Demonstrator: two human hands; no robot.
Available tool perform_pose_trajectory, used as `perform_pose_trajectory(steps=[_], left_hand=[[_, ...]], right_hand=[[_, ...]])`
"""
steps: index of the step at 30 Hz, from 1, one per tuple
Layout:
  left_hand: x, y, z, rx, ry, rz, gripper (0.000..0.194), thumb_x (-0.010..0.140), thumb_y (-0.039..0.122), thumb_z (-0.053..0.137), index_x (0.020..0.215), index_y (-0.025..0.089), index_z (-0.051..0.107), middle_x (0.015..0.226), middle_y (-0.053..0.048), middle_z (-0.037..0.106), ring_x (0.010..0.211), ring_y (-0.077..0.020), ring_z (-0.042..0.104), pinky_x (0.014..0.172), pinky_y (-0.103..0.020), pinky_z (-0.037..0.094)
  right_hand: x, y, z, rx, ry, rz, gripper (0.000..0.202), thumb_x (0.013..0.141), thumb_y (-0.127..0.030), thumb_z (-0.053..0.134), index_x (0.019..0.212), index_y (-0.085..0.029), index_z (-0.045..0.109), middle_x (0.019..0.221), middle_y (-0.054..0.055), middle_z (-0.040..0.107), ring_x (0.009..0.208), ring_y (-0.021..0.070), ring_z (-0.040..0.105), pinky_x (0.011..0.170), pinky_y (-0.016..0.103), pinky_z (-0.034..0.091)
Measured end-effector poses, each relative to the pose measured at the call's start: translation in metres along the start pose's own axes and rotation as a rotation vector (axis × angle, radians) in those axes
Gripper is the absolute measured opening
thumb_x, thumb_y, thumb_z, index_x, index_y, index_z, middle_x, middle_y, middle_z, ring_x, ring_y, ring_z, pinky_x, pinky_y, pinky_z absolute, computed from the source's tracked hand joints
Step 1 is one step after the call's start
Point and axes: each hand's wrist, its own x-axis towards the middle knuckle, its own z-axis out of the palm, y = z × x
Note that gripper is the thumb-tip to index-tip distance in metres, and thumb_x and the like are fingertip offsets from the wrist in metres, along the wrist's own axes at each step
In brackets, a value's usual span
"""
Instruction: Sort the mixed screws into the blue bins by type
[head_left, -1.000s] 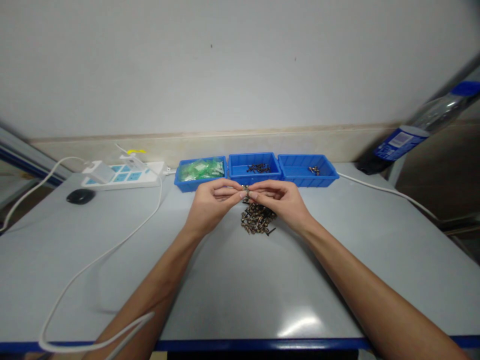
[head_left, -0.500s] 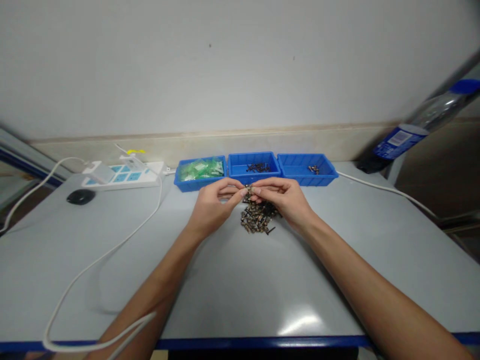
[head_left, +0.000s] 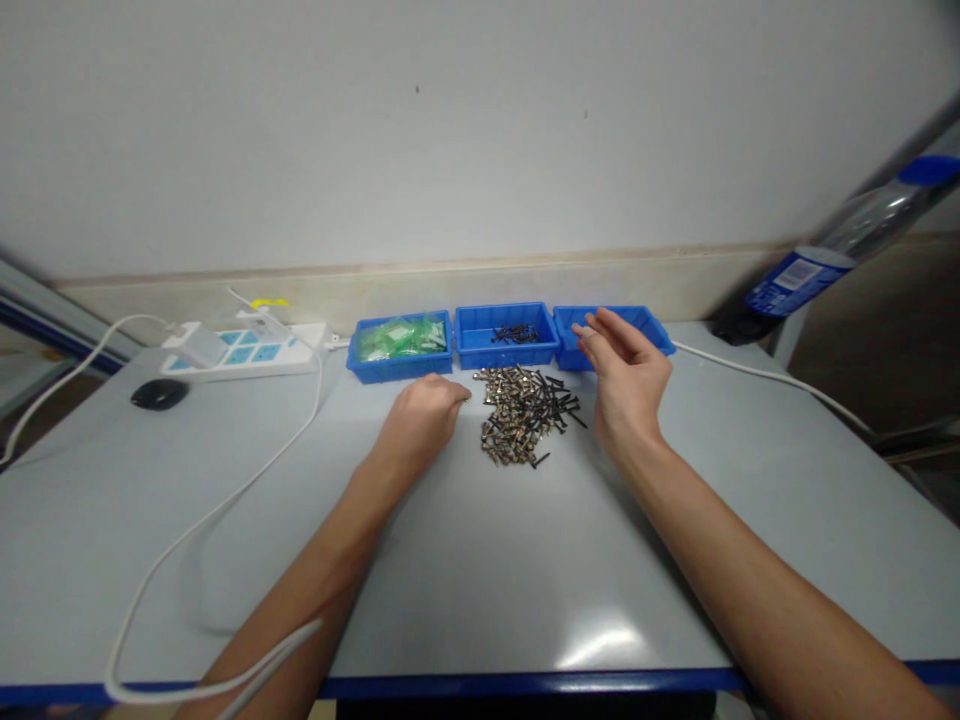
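A loose heap of screws [head_left: 521,410], brassy on the left and black on the right, lies on the table. Beside its left edge, my left hand [head_left: 421,418] is closed in a pinch, and the tip of a small brassy screw [head_left: 466,399] shows at its fingertips. My right hand [head_left: 630,380] is raised at the front of the right blue bin [head_left: 652,340], thumb and forefinger together and the other fingers lifted. What it pinches, if anything, is too small to make out. The hand covers much of that bin's inside.
The middle blue bin [head_left: 469,350] holds dark screws; the left blue bin [head_left: 360,372] holds green plastic packets [head_left: 405,338]. At left are a power strip [head_left: 247,350], a black mouse [head_left: 159,394] and a white cable [head_left: 225,492]. A bottle [head_left: 799,282] stands far right.
My hands, which met over the heap, have parted. The right one has moved right to the right bin; the left has drawn back a little leftward, uncovering the heap.
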Motion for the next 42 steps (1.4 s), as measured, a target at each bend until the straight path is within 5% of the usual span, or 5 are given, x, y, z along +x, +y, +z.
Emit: perform_pose_trajectory(steps=[9, 15, 23, 33, 42], left_hand=[[0.004, 0.008, -0.005, -0.320, 0.168, -0.014, 0.022, 0.086, 0.012, 0.058, 0.099, 0.014, 0.076, 0.087, -0.010, 0.074, 0.074, -0.0177, 0.068, 0.076, -0.032, 0.057], [0.008, 0.025, -0.017, -0.736, 0.157, -0.304, 0.010, 0.081, 0.021, 0.070, 0.086, 0.014, 0.075, 0.088, -0.008, 0.077, 0.076, -0.0174, 0.074, 0.077, -0.028, 0.062], [0.011, 0.027, -0.022, -1.078, 0.168, -0.520, 0.028, 0.066, 0.034, 0.088, 0.080, 0.014, 0.075, 0.082, -0.008, 0.079, 0.077, -0.0201, 0.076, 0.077, -0.029, 0.063], [0.012, 0.032, -0.020, -1.177, 0.254, -0.579, 0.033, 0.067, 0.042, 0.087, 0.078, 0.013, 0.076, 0.077, -0.008, 0.078, 0.074, -0.0195, 0.073, 0.077, -0.031, 0.060], [0.012, 0.034, -0.014, -1.176, 0.203, -0.609, 0.025, 0.073, 0.040, 0.081, 0.073, 0.015, 0.077, 0.072, -0.005, 0.076, 0.068, -0.0149, 0.067, 0.066, -0.025, 0.054]], right_hand=[[-0.015, -0.010, 0.008, -0.053, -0.216, 0.035, 0.024, 0.077, -0.033, 0.077, 0.097, -0.021, 0.076, 0.094, 0.007, 0.078, 0.079, 0.0229, 0.075, 0.081, 0.044, 0.062], [-0.023, -0.013, 0.011, -0.062, -0.444, 0.148, 0.023, 0.074, -0.032, 0.078, 0.092, -0.018, 0.077, 0.084, 0.006, 0.078, 0.071, 0.0199, 0.073, 0.074, 0.038, 0.061], [-0.027, -0.017, 0.010, -0.090, -0.645, 0.195, 0.020, 0.072, -0.031, 0.079, 0.088, -0.019, 0.078, 0.071, 0.004, 0.076, 0.067, 0.0190, 0.072, 0.071, 0.035, 0.060], [-0.032, -0.016, 0.010, -0.015, -0.821, 0.274, 0.031, 0.067, -0.035, 0.087, 0.092, -0.019, 0.077, 0.089, 0.007, 0.079, 0.080, 0.0208, 0.075, 0.080, 0.035, 0.061], [-0.033, -0.016, 0.012, 0.002, -0.785, 0.312, 0.030, 0.065, -0.039, 0.088, 0.084, -0.019, 0.078, 0.082, 0.007, 0.079, 0.075, 0.0212, 0.075, 0.073, 0.035, 0.061]])
